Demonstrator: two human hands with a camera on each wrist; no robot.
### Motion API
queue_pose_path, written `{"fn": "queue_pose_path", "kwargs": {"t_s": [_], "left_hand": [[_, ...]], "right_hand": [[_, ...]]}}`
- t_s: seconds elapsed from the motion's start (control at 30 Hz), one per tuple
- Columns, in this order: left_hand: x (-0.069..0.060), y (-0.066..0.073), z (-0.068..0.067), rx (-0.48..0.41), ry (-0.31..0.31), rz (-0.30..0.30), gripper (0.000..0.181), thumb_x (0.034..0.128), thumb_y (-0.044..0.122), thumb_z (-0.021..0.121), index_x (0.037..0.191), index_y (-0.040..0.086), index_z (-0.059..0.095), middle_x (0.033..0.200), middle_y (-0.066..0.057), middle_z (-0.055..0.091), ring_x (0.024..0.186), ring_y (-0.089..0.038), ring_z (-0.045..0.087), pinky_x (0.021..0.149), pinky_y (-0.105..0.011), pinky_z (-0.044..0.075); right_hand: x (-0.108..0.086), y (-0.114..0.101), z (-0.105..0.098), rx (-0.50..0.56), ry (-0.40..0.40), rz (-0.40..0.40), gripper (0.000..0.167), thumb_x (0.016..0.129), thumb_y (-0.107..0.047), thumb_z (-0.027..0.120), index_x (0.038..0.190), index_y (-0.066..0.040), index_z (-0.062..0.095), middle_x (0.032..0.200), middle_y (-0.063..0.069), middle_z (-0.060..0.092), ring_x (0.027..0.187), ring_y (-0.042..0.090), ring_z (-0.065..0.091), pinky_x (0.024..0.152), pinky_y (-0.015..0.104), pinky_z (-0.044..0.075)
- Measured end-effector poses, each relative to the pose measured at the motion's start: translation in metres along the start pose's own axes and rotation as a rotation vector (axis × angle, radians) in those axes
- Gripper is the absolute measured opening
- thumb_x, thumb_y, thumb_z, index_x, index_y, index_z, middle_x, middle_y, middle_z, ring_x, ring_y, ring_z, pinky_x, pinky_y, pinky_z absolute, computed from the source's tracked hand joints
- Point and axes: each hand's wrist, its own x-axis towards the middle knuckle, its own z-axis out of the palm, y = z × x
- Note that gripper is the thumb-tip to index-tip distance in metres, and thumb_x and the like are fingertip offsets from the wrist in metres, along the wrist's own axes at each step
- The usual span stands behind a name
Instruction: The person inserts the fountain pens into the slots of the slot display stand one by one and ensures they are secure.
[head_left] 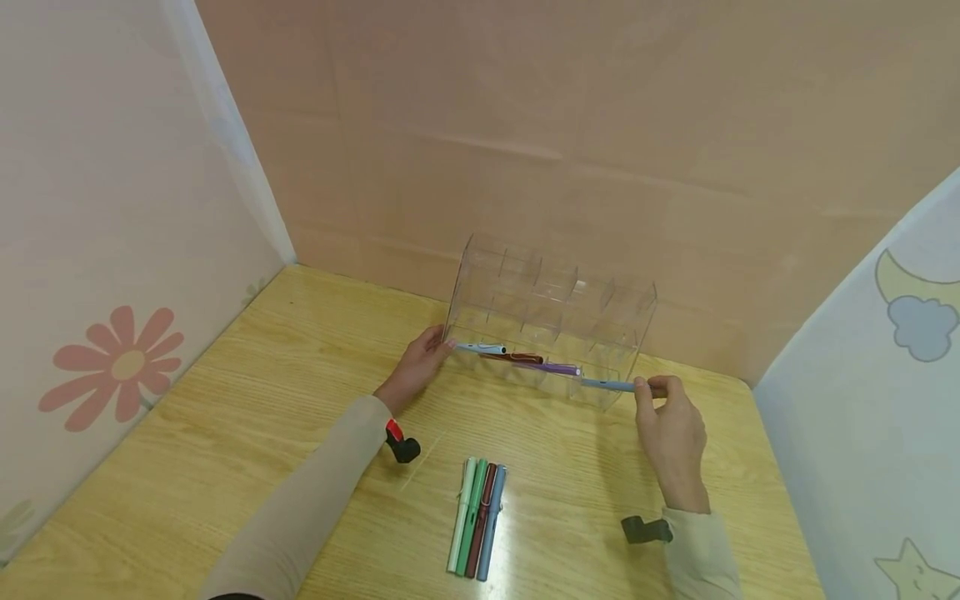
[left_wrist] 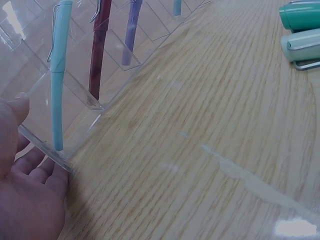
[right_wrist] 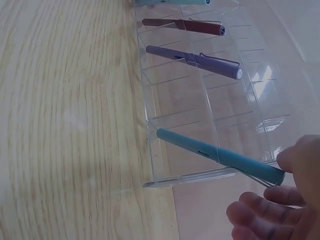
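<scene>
1. The fingers of the right hand (head_left: 672,429) pinch a blue pen (right_wrist: 220,156) by its clip end; the barrel reaches away from them over the clear rack (right_wrist: 192,177). Whether its far end touches the rack, I cannot tell.
2. The fingers of the left hand (head_left: 417,367) grip the rack's side wall, thumb on the inner face.
3. Three more pens lie in the rack, one of each colour: a light blue pen (left_wrist: 57,75) just beside the left fingers, a brown pen (right_wrist: 207,27) next, then a purple pen (right_wrist: 217,66), nearest of these to the right fingers.
4. Thin see-through dividers stand between the two hands' fingers, and the rack's other side wall is just beside the right fingers.
5. Four pens lie side by side on the table (head_left: 337,333), nearer the person than either hand's fingers: one pale green pen (head_left: 462,517), one green pen (head_left: 472,517), one maroon pen (head_left: 481,521), one slate-blue pen (head_left: 492,522).
</scene>
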Motion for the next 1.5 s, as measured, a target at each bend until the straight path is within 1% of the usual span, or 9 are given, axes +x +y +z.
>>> {"fn": "queue_pose_path", "kwargs": {"t_s": [0.17, 0.37, 0.5, 0.7, 0.93, 1.1, 1.27, 1.5], "left_hand": [[-0.0001, 0.0014, -0.0007, -0.003, -0.002, -0.012, 0.065, 0.1134, 0.035, 0.053, 0.167, 0.005, 0.03, 0.173, -0.02, 0.034, 0.163, -0.037, 0.032, 0.134, -0.053, 0.029], [-0.0013, 0.0029, -0.0009, -0.007, -0.008, -0.014, 0.065, 0.1139, 0.034, 0.052, 0.167, 0.004, 0.029, 0.173, -0.021, 0.034, 0.163, -0.037, 0.031, 0.134, -0.053, 0.029], [-0.0022, 0.0047, -0.0007, -0.011, -0.008, -0.016, 0.065, 0.1137, 0.034, 0.053, 0.167, 0.004, 0.03, 0.173, -0.021, 0.034, 0.163, -0.037, 0.032, 0.134, -0.053, 0.029], [-0.0007, 0.0022, -0.001, -0.016, -0.018, -0.01, 0.065, 0.1137, 0.034, 0.053, 0.167, 0.005, 0.03, 0.173, -0.02, 0.034, 0.163, -0.036, 0.032, 0.133, -0.053, 0.03], [-0.0003, 0.0004, -0.0011, -0.015, -0.015, -0.013, 0.066, 0.1137, 0.035, 0.052, 0.167, 0.005, 0.028, 0.174, -0.02, 0.033, 0.163, -0.037, 0.032, 0.133, -0.054, 0.03], [0.0006, 0.0, -0.0004, 0.006, -0.002, -0.011, 0.065, 0.1137, 0.036, 0.052, 0.166, 0.005, 0.031, 0.173, -0.02, 0.035, 0.163, -0.037, 0.033, 0.133, -0.053, 0.03], [0.0, 0.0007, -0.0001, 0.016, -0.001, -0.01, 0.064, 0.1139, 0.036, 0.052, 0.166, 0.005, 0.032, 0.173, -0.02, 0.035, 0.163, -0.037, 0.033, 0.133, -0.053, 0.031], [-0.0001, -0.0005, -0.0009, -0.002, -0.012, -0.015, 0.064, 0.1137, 0.036, 0.052, 0.167, 0.007, 0.031, 0.173, -0.019, 0.034, 0.163, -0.036, 0.033, 0.133, -0.054, 0.031]], "right_hand": [[-0.0006, 0.0005, -0.0014, -0.011, 0.02, 0.02, 0.052, 0.112, -0.044, 0.049, 0.119, 0.005, 0.065, 0.108, 0.026, 0.077, 0.047, 0.011, 0.053, 0.039, 0.027, 0.035], [-0.0012, -0.0025, -0.0031, -0.001, 0.007, 0.021, 0.047, 0.112, -0.04, 0.052, 0.12, 0.004, 0.066, 0.107, 0.025, 0.077, 0.047, 0.01, 0.052, 0.04, 0.026, 0.035], [-0.0016, -0.0035, -0.0032, 0.018, 0.004, -0.005, 0.04, 0.111, -0.034, 0.054, 0.122, 0.003, 0.066, 0.105, 0.023, 0.077, 0.048, 0.007, 0.052, 0.04, 0.026, 0.035], [-0.0016, -0.0019, -0.0014, 0.039, 0.013, -0.054, 0.034, 0.111, -0.026, 0.057, 0.125, 0.003, 0.067, 0.111, 0.023, 0.078, 0.057, -0.002, 0.06, 0.04, 0.025, 0.04], [-0.0027, 0.0003, -0.0002, 0.047, 0.027, -0.09, 0.027, 0.109, -0.018, 0.06, 0.126, 0.002, 0.068, 0.113, 0.021, 0.076, 0.062, -0.009, 0.055, 0.045, 0.023, 0.041], [-0.0047, 0.0011, 0.0004, 0.045, 0.041, -0.123, 0.025, 0.107, -0.012, 0.063, 0.127, 0.003, 0.068, 0.114, 0.021, 0.071, 0.066, -0.008, 0.052, 0.049, 0.021, 0.041], [-0.0061, 0.0024, 0.002, 0.051, 0.061, -0.14, 0.026, 0.106, -0.01, 0.065, 0.129, 0.004, 0.066, 0.119, 0.022, 0.072, 0.066, -0.009, 0.051, 0.05, 0.02, 0.042], [-0.0073, 0.0048, 0.0029, 0.064, 0.098, -0.201, 0.028, 0.102, -0.003, 0.069, 0.128, 0.005, 0.066, 0.119, 0.024, 0.073, 0.062, -0.008, 0.053, 0.046, 0.02, 0.042]]}}
